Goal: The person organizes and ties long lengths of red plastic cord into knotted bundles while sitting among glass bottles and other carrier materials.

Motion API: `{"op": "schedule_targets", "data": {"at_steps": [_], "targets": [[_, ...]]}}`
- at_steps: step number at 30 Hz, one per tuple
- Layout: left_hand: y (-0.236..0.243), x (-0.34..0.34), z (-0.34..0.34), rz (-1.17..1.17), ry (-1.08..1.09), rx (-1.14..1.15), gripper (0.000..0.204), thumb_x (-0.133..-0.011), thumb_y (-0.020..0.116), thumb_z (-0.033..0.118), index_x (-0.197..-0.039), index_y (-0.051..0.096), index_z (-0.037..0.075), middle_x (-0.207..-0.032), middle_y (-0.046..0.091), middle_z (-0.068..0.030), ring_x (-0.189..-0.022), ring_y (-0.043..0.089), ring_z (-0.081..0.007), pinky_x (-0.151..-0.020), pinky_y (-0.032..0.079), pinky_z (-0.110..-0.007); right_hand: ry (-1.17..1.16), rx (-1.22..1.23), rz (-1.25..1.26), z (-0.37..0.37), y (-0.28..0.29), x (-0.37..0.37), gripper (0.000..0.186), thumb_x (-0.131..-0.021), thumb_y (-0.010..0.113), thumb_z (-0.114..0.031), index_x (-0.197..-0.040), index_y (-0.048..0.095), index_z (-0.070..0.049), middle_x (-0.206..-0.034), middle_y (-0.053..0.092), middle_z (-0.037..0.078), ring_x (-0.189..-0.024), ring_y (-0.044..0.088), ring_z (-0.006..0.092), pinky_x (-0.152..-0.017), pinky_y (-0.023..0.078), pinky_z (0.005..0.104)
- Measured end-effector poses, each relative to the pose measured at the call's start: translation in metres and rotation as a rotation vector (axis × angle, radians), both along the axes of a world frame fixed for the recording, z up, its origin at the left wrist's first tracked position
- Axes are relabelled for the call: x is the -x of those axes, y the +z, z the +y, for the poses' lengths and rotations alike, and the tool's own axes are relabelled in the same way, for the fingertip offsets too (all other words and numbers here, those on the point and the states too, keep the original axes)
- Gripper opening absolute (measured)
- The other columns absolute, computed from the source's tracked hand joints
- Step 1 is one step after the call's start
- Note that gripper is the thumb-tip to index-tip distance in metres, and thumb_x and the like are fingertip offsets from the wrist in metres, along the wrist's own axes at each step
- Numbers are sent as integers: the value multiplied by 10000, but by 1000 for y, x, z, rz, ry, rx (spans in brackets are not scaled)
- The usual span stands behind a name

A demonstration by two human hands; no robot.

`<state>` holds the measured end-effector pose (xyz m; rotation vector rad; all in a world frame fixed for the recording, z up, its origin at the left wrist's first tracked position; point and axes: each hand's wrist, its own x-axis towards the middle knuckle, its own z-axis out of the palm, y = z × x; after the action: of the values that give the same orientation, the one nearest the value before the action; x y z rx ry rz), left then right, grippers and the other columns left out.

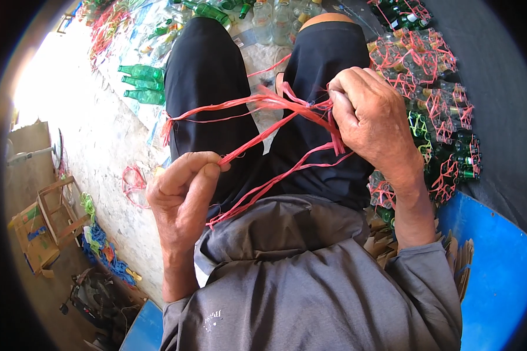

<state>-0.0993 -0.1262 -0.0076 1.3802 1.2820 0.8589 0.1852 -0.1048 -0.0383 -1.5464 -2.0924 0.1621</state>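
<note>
My left hand (181, 190) pinches a pink-red plastic twine strand (257, 136) between thumb and forefinger, over my dark-trousered lap (208, 64). The strand runs taut up to the right, into a frayed, gathered bunch (298, 104) of the same twine. My right hand (369, 111) is closed on that bunch at its right side, fingertips curled round it and partly hidden. Other strands stretch loosely across both thighs, one low near my waist and one higher, reaching the outer side of my left thigh.
Green bottles (143, 82) and clear bottles (272, 23) lie or stand beyond my knees. Bottles bound with pink and green twine (418, 55) crowd the right. A blue panel (492, 257) is beside me. Cardboard (26, 240), a wooden frame (64, 207) and blue twine (108, 260) lie at left.
</note>
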Motion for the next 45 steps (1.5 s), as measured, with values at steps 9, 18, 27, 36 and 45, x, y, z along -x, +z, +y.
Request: {"op": "schedule_targets", "data": {"at_steps": [9,18,27,36,45], "targets": [[-4,10,-5,-48,68,36,109,-920,597,-32,-968,693,-52,-865,687,-42,-778,566,-55,-692,428,-184,-209,-42,153,-1,-1,-17,51,-875,606,-46,-853,560,-37,-784,619,125,-752,622,336,-670,494,426],[-3,9,-5,-84,63,40,110,-918,610,-30,-976,701,-46,-866,689,-53,-772,572,-64,-691,433,-194,108,139,332,-20,26,10,168,-806,766,-93,-834,619,-17,-735,558,67,-624,573,188,-567,465,324],[4,9,-2,-64,28,45,98,-915,615,-27,-962,699,-47,-862,683,-35,-765,563,-53,-681,424,-191,26,161,549,-21,17,12,75,-862,664,-8,-833,595,0,-760,499,47,-637,489,123,-574,396,273],[5,20,-5,-44,6,41,93,-905,630,4,-929,705,-46,-837,675,-33,-720,543,-45,-642,406,-189,-149,270,798,-4,16,-6,137,-959,619,-122,-885,610,-7,-689,524,-52,-611,440,22,-551,379,212],[14,40,0,-418,12,64,222,-909,558,138,-852,618,-68,-591,456,56,-473,309,0,-456,211,-200,-235,236,666,5,-11,-30,145,-954,626,-116,-886,628,13,-678,552,-33,-624,476,22,-555,400,218]]}}
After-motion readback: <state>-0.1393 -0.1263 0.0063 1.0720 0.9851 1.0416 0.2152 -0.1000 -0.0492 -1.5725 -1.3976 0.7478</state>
